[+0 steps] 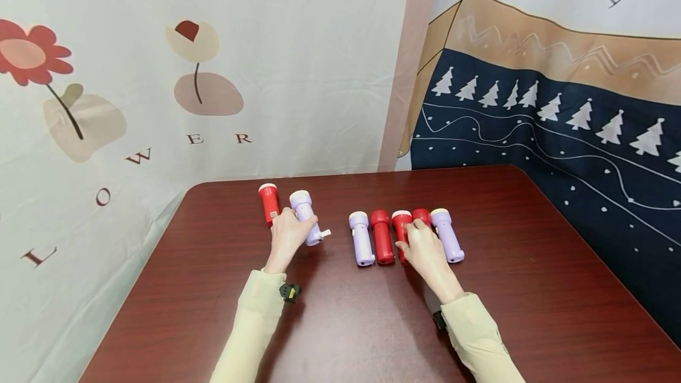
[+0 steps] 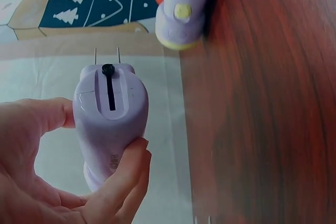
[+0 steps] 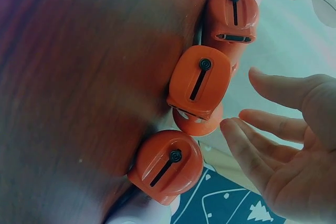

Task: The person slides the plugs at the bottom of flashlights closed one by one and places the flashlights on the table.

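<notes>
My left hand [image 1: 287,234] grips a lavender flashlight [image 1: 302,204] with thumb and fingers around its body. In the left wrist view this flashlight [image 2: 110,121] shows its rear end, with a black slider and two thin metal prongs sticking out. Just left of it on the table lies a red flashlight [image 1: 269,201], partly behind the hand. Over a row of flashlights on the right is my right hand [image 1: 427,253]. Its thumb and fingers are spread beside the middle red flashlight [image 3: 199,80], apart from it in the right wrist view. That flashlight has a white-rimmed head [image 1: 401,217].
The row also has a lavender flashlight [image 1: 362,241] at its left end, a red one [image 1: 382,238], another red one [image 1: 421,215] partly hidden by the right hand, and a lavender one [image 1: 448,238] at its right end. Printed curtains [image 1: 319,75] hang behind the brown table [image 1: 351,324].
</notes>
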`<state>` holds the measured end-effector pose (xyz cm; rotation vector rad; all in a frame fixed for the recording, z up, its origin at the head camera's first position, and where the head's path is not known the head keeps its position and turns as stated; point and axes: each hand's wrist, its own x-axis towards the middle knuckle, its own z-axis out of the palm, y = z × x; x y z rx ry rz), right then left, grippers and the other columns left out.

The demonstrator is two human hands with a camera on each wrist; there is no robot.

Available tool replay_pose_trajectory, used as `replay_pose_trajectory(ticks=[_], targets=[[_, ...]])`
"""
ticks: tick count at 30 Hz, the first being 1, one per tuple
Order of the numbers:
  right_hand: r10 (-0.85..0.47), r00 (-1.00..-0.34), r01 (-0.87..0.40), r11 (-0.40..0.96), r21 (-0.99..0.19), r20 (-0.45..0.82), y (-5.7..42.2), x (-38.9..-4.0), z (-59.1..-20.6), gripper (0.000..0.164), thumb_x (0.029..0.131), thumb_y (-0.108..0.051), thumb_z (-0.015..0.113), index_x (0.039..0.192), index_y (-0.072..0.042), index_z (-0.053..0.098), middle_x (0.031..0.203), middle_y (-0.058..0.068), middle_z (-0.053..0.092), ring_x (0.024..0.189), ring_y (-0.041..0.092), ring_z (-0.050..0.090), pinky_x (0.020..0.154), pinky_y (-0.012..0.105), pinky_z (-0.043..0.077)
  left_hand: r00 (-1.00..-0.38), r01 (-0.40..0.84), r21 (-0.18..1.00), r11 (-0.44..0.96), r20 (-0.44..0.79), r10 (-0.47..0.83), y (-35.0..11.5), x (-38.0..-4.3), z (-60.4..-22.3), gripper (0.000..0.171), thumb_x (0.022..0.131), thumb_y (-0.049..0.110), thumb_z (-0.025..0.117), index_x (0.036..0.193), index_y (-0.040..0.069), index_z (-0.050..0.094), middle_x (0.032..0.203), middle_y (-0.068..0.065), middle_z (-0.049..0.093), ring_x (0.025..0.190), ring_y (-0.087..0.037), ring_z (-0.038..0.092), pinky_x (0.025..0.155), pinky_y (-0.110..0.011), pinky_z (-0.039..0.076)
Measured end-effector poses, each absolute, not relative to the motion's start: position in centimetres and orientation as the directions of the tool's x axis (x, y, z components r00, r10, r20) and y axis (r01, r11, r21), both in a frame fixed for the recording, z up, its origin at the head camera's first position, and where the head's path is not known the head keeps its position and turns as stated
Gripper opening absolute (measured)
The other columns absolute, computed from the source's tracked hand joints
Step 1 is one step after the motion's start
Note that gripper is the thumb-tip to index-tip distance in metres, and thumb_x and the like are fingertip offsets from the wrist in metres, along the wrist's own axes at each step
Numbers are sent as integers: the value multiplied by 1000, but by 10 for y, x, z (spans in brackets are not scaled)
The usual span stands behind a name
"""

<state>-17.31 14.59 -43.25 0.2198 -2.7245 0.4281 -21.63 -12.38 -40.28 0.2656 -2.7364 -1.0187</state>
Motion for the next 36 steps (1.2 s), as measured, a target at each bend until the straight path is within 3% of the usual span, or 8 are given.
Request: replay_pose_trajectory(ticks=[10,20,36], targets=[[-90,-898,-239,922,-304,431,142,-173,-430,35,73,-20,82,98,-1,66,94,15,61,78,29,62,69,43,56,-971,-99,705,703,86,-224,-101,-214,-405,43,77,35,67,97,-3,59,87,-19,67,84,-37,61,74,-44,47],[-135,-857,-315,901,-299,497,130,-172,-429,38,73,-23,81,104,-3,68,103,12,65,89,29,65,72,44,55,-975,-69,744,665,92,-203,-79,-212,-409,46,75,35,71,102,-1,60,91,-17,69,83,-33,64,73,-42,50],[-301,-755,-495,844,-205,582,111,-170,-428,42,69,-25,84,105,-9,70,100,5,66,91,22,64,68,35,55,-985,27,786,618,128,-119,-51,-209,-410,44,74,31,69,104,0,61,91,-15,72,84,-26,68,70,-34,51]])
